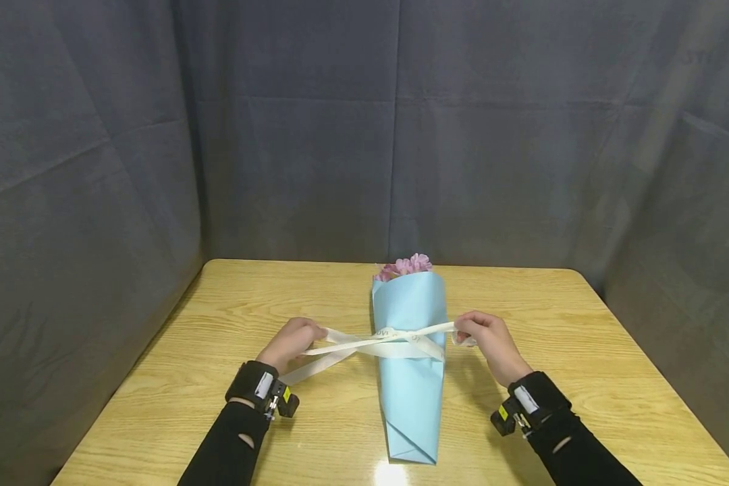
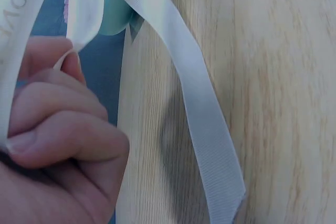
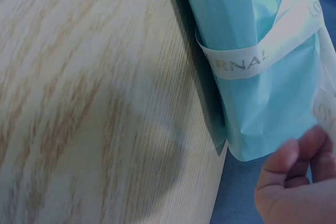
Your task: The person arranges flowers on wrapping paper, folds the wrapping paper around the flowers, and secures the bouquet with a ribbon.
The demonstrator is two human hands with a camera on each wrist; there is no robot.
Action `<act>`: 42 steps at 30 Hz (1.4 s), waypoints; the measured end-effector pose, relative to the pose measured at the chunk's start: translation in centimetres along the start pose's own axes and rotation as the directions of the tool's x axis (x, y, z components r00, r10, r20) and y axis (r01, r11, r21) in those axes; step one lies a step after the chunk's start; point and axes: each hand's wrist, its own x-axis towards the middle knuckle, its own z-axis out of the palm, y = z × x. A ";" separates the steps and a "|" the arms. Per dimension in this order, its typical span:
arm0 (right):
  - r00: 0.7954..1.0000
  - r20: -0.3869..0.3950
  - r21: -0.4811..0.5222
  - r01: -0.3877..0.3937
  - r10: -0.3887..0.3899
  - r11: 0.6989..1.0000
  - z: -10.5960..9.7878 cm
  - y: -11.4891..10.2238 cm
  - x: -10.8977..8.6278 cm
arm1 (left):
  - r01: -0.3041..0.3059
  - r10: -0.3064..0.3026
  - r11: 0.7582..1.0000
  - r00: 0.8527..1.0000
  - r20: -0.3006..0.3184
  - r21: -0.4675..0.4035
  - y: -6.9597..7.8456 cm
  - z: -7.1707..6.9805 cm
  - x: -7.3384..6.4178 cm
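A bouquet wrapped in pale blue paper (image 1: 410, 398) lies on the table, with pink flowers (image 1: 410, 264) showing at its far end. A white printed ribbon (image 1: 395, 349) circles its middle and crosses over the front. To the left of the bouquet, my left hand (image 1: 291, 341) grips ribbon in curled fingers, and strands run past them in the left wrist view. One ribbon tail (image 2: 202, 119) hangs loose beside that hand. My right hand (image 1: 486, 337) pinches the other stretch of ribbon between thumb and fingers, right of the bouquet. Between both hands the ribbon is drawn nearly straight.
The wooden table (image 1: 267, 283) has light grain and rounded far corners. Dark grey cloth (image 1: 304, 169) stands behind it and along both sides. Each wrist wears a black band with a small camera (image 1: 287, 400).
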 end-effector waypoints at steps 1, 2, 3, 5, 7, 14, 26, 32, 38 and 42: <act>1.000 -0.004 0.003 0.008 -0.008 1.000 -0.1 0.1 0.0 | 0.009 -0.009 1.000 1.000 -0.020 -0.006 0.0 -0.1 0.0; 1.000 -0.011 0.017 0.017 -0.016 1.000 -0.2 0.1 -0.1 | 0.017 -0.017 1.000 0.999 -0.039 -0.011 0.0 -0.1 -0.1; 0.999 -0.020 0.044 0.028 -0.027 0.999 -0.3 0.2 -0.1 | 0.025 -0.026 1.000 0.998 -0.061 -0.017 -0.1 -0.2 0.0; 0.998 -0.034 0.152 0.059 -0.055 0.987 -0.5 0.2 -0.2 | 0.038 -0.039 0.999 0.995 -0.096 -0.016 -0.2 -0.3 0.1; 0.995 -0.037 0.292 0.095 -0.088 0.952 -0.5 0.2 -0.3 | 0.054 -0.056 0.998 0.991 -0.123 -0.024 -0.4 -0.3 0.3; 0.986 0.008 0.235 0.160 -0.167 0.959 -0.7 0.3 0.1 | 0.041 -0.031 0.998 0.976 -0.215 0.044 -1.0 -1.1 0.8; 0.951 0.219 -0.610 0.309 -0.220 0.730 -2.6 -0.4 -0.4 | 0.075 -0.046 0.994 0.944 -0.327 0.075 -1.9 -3.5 0.5; 0.970 0.199 -0.250 0.188 -0.139 0.950 -4.9 0.9 -0.6 | 0.097 -0.058 0.991 0.937 -0.344 0.097 -2.8 -4.0 0.6; 0.938 0.281 0.424 0.070 -0.205 0.903 -6.3 2.3 -0.6 | 0.099 -0.052 0.988 0.936 -0.348 0.119 -3.4 -4.4 0.6; 0.923 0.239 0.744 0.026 -0.303 0.668 -6.3 3.0 -0.4 | 0.113 -0.055 0.983 0.932 -0.358 0.142 -3.3 -4.3 0.3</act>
